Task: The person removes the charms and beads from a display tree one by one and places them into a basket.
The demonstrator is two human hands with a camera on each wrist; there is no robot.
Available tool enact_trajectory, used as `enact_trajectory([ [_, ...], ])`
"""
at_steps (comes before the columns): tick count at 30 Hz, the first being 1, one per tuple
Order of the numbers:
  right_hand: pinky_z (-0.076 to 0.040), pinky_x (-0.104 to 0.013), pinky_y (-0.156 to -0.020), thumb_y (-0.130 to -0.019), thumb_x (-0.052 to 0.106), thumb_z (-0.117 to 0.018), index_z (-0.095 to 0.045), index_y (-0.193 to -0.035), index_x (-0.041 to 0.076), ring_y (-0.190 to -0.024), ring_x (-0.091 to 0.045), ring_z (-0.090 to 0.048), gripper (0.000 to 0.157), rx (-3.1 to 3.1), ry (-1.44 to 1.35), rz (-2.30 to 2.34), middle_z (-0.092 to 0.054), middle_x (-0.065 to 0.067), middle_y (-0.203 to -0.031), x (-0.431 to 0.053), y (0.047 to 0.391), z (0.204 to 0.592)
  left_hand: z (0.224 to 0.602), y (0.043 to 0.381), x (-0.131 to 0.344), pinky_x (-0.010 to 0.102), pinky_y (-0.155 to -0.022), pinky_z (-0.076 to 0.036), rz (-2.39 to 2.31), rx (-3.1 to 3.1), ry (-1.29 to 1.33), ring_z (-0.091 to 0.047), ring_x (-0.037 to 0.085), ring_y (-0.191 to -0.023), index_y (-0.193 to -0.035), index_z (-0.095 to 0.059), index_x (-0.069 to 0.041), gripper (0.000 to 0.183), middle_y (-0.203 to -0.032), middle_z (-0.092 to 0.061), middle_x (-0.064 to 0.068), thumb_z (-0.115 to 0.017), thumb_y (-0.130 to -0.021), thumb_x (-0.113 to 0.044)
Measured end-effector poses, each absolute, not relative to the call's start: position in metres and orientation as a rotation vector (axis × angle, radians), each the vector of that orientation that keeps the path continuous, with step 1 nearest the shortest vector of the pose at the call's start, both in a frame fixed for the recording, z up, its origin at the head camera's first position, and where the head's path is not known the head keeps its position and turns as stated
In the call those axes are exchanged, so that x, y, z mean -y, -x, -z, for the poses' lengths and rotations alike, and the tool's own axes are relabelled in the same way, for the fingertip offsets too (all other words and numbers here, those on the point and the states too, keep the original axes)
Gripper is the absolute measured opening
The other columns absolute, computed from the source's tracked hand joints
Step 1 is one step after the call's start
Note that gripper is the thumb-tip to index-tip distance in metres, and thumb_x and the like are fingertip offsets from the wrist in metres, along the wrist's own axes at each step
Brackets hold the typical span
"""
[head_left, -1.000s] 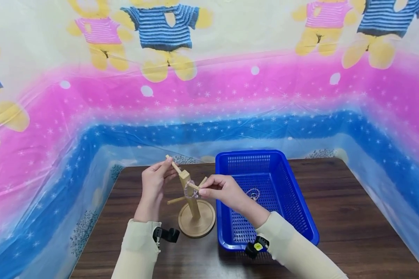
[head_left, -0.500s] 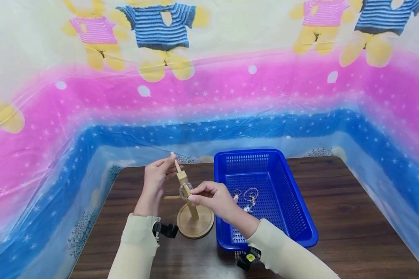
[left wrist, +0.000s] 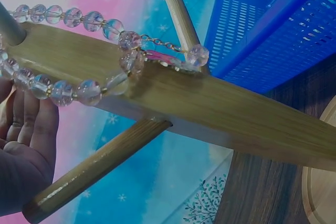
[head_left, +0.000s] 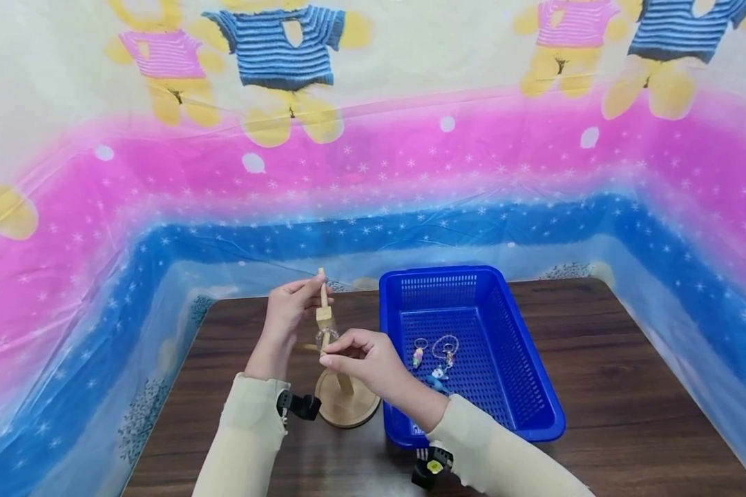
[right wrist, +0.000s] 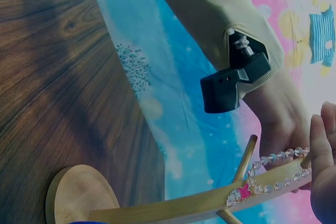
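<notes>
A wooden peg stand rises from a round base left of the basket. My left hand pinches its upper peg near the tip. The thumb and fingers of my right hand pinch the end of the near peg. Around that near peg, against the post, hangs a bracelet of clear pinkish beads; in the right wrist view its pink charm lies along the post. Another peg sticks out lower down, partly hidden by my hands in the head view.
A blue perforated basket stands to the right on the dark wood table. Inside lie a beaded bracelet, a colourful keyring charm and a blue-and-white charm. A printed cloth hangs behind the table.
Both hands have turned the stand by its pegs: the upper peg has swung right, the near peg left and toward me. The bracelet has moved with it, and more of the basket's contents show.
</notes>
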State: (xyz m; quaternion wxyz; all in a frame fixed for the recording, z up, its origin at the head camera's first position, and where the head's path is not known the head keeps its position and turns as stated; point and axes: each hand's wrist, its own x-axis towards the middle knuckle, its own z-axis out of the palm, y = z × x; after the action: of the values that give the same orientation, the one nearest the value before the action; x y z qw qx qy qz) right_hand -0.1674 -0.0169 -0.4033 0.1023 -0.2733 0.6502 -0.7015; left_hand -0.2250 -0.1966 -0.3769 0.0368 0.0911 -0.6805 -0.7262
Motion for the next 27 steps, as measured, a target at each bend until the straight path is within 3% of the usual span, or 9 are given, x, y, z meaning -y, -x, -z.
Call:
enact_trajectory([
  [7, -0.059, -0.015, -0.068, -0.092, 0.000, -0.072, -0.070, -0.100, -0.012, -0.074, 0.006, -0.067, 0.015, -1.968, 0.782, 2.063, -0.071, -0.035, -0.101, 0.022, 0.166, 0.405, 0.374, 0.227, 0.197, 0.021, -0.071, -0.063, 2.206, 2.156, -0.250, -0.073, 0.006, -0.070, -0.094, -0.079, -0.011, 0.021, -0.071, -0.074, -0.009, -0.069, -0.100, -0.028],
  [14, -0.059, -0.014, -0.068, -0.091, 0.000, -0.073, -0.071, -0.101, -0.012, -0.073, 0.007, -0.067, 0.015, -1.993, 0.816, 2.072, -0.070, -0.036, -0.098, 0.023, 0.164, 0.405, 0.373, 0.222, 0.211, 0.023, -0.083, -0.064, 2.141, 2.229, -0.181, -0.074, 0.004, -0.079, -0.123, -0.067, 0.008, 0.042, -0.079, -0.076, -0.012, -0.067, -0.101, -0.028],
  [16, -0.059, -0.014, -0.068, -0.092, 0.000, -0.072, -0.071, -0.102, -0.011, -0.074, 0.007, -0.067, 0.015, -1.988, 0.819, 2.067, -0.070, -0.036, -0.098, 0.022, 0.164, 0.403, 0.376, 0.218, 0.219, 0.022, -0.086, -0.064, 2.155, 2.203, -0.166, -0.074, 0.003, -0.081, -0.123, -0.068, 0.007, 0.038, -0.079, -0.075, -0.014, -0.065, -0.102, -0.025],
  [19, -0.060, -0.014, -0.068, -0.092, 0.001, -0.072, -0.072, -0.103, -0.010, -0.074, 0.007, -0.067, 0.015, -1.987, 0.833, 2.056, -0.071, -0.035, -0.099, 0.022, 0.163, 0.402, 0.383, 0.209, 0.231, 0.020, -0.087, -0.063, 2.196, 2.152, -0.147, -0.075, 0.002, -0.084, -0.110, -0.074, -0.009, 0.018, -0.081, -0.076, -0.015, -0.064, -0.103, -0.021],
  [22, -0.061, -0.017, -0.068, -0.092, 0.002, -0.072, -0.072, -0.102, -0.010, -0.074, 0.007, -0.067, 0.015, -1.999, 0.847, 2.057, -0.071, -0.034, -0.097, 0.021, 0.164, 0.402, 0.394, 0.199, 0.238, 0.019, -0.090, -0.062, 2.230, 2.128, -0.143, -0.074, 0.001, -0.089, -0.099, -0.074, -0.020, 0.012, -0.086, -0.078, -0.015, -0.063, -0.103, -0.020],
  [27, -0.063, -0.021, -0.069, -0.093, 0.003, -0.072, -0.072, -0.102, -0.009, -0.074, 0.006, -0.068, 0.015, -2.009, 0.843, 2.050, -0.071, -0.033, -0.097, 0.020, 0.164, 0.402, 0.414, 0.181, 0.238, 0.018, -0.091, -0.059, 2.278, 2.091, -0.212, -0.073, -0.002, -0.095, -0.113, -0.072, -0.019, 0.014, -0.093, -0.077, -0.018, -0.061, -0.105, -0.022],
])
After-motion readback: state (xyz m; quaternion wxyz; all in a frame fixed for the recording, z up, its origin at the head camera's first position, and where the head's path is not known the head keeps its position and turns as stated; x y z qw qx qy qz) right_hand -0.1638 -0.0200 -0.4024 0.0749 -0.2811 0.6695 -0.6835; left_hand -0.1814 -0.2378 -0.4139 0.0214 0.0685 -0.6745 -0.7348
